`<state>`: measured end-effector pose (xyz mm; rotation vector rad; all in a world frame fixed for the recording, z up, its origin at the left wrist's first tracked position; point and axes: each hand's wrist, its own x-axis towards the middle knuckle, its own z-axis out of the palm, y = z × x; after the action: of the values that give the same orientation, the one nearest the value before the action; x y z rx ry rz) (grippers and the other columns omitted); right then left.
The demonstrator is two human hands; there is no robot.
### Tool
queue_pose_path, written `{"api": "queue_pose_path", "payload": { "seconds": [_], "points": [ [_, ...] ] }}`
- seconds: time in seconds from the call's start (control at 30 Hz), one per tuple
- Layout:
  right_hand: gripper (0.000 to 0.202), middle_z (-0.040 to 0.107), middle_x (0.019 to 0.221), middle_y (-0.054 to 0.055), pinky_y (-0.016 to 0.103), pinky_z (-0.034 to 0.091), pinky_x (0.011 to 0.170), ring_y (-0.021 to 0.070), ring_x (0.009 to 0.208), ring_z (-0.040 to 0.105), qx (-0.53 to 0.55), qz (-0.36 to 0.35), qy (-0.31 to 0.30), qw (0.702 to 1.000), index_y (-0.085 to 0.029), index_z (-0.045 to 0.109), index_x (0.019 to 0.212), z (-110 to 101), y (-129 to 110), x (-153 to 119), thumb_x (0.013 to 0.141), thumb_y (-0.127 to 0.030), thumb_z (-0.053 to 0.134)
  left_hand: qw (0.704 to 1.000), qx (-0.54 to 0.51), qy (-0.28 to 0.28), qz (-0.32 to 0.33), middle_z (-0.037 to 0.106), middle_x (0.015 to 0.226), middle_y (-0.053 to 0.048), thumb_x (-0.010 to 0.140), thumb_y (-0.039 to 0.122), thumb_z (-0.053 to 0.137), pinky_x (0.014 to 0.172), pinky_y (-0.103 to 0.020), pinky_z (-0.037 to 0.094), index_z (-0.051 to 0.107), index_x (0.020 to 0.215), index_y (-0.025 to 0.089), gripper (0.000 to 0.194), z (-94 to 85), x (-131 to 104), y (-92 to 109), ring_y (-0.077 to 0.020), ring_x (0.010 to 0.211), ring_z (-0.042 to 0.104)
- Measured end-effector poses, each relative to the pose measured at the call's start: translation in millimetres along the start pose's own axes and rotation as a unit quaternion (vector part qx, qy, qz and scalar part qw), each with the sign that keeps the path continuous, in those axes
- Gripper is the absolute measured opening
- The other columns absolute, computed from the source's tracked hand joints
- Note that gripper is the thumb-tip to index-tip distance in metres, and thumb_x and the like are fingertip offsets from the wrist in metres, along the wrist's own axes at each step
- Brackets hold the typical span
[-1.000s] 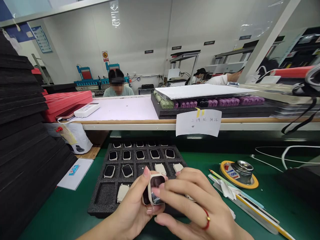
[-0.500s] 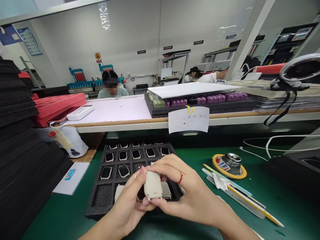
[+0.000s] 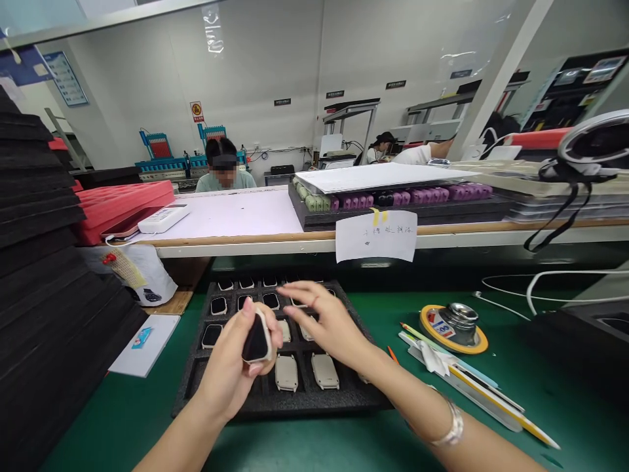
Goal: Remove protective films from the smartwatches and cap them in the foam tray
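My left hand (image 3: 230, 367) is closed around a smartwatch body (image 3: 257, 339), with its black screen turned up towards me and its pale rim between thumb and fingers. My right hand (image 3: 328, 320) is open, palm down, its fingers stretched leftward over the middle of a black foam tray (image 3: 339, 408). Watch bodies fill several of the tray's pockets. Near the front, a cream watch back (image 3: 286, 372) and a second cream watch back (image 3: 325, 371) lie face down. Further left, a watch body (image 3: 211, 335) lies screen up. My right hand and forearm hide part of the tray.
A tape roll (image 3: 455, 328) and a white-and-yellow tool (image 3: 501, 396) lie on the green mat at right. Stacked black foam trays (image 3: 44, 282) rise at left. A shelf edge (image 3: 275, 248) runs above the tray's back. Co-workers sit beyond.
The hands have parted. My right hand has let go of a pale watch body and moved up over the tray. My left hand has shifted left and up, now showing a dark screen.
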<state>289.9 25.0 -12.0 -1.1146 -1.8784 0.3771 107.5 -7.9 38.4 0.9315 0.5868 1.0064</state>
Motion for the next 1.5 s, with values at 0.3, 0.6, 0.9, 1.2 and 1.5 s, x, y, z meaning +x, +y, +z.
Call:
{"api": "queue_pose_path", "payload": {
  "seconds": [0.3, 0.6, 0.9, 1.2, 1.5],
  "points": [
    [0.018, 0.054, 0.134, 0.008, 0.039, 0.042, 0.108, 0.0272, 0.137, 0.042, -0.021, -0.140, -0.039, 0.989, -0.023, 0.059, 0.089, -44, -51, -34, 0.083, -0.025, 0.076, 0.991, -0.007, -0.073, -0.113, 0.059, 0.079, -0.004, 0.095, 0.056, 0.047, 0.056, -0.020, 0.033, 0.068, 0.093, 0.014, 0.047, 5.2, 2, -22, -0.0097, 0.064, 0.045],
    [0.010, 0.067, 0.100, 0.003, 0.032, 0.051, 0.088, 0.0179, 0.100, 0.063, 0.078, -0.139, 0.079, 0.984, -0.023, 0.064, 0.086, -33, -50, -29, 0.088, -0.014, 0.068, 0.988, -0.087, -0.044, -0.117, 0.056, 0.071, 0.001, 0.085, 0.056, 0.065, 0.053, -0.018, 0.030, 0.067, 0.090, 0.015, 0.041, 10.7, -1, -29, -0.0037, 0.051, 0.037],
    [0.015, 0.067, 0.109, 0.006, 0.036, 0.052, 0.092, 0.0219, 0.106, 0.062, 0.044, -0.148, 0.023, 0.988, -0.021, 0.065, 0.084, -40, -53, -32, 0.080, -0.020, 0.079, 0.976, -0.151, -0.045, -0.149, 0.058, 0.070, 0.000, 0.080, 0.055, 0.071, 0.049, -0.015, 0.031, 0.070, 0.089, 0.015, 0.041, 12.9, 1, -33, -0.0042, 0.052, 0.044],
    [0.019, 0.071, 0.078, 0.000, 0.029, 0.062, 0.073, 0.0172, 0.080, 0.071, 0.176, -0.100, 0.313, 0.928, -0.023, 0.069, 0.088, -50, -51, -36, 0.084, -0.004, 0.069, 0.970, -0.150, -0.111, -0.157, 0.065, 0.082, -0.011, 0.087, 0.057, 0.061, 0.047, -0.016, 0.027, 0.074, 0.109, 0.008, 0.055, 11.4, -4, -34, -0.0036, 0.052, 0.045],
    [0.026, 0.080, 0.096, 0.004, 0.026, 0.064, 0.082, 0.0185, 0.091, 0.075, -0.046, -0.255, 0.126, 0.958, -0.019, 0.074, 0.101, -66, -58, -47, 0.083, -0.001, 0.069, 0.966, -0.164, -0.132, -0.148, 0.061, 0.074, -0.006, 0.085, 0.057, 0.064, 0.047, -0.016, 0.028, 0.076, 0.101, 0.012, 0.049, 9.7, -3, -36, -0.0044, 0.051, 0.046]
  ]
}}
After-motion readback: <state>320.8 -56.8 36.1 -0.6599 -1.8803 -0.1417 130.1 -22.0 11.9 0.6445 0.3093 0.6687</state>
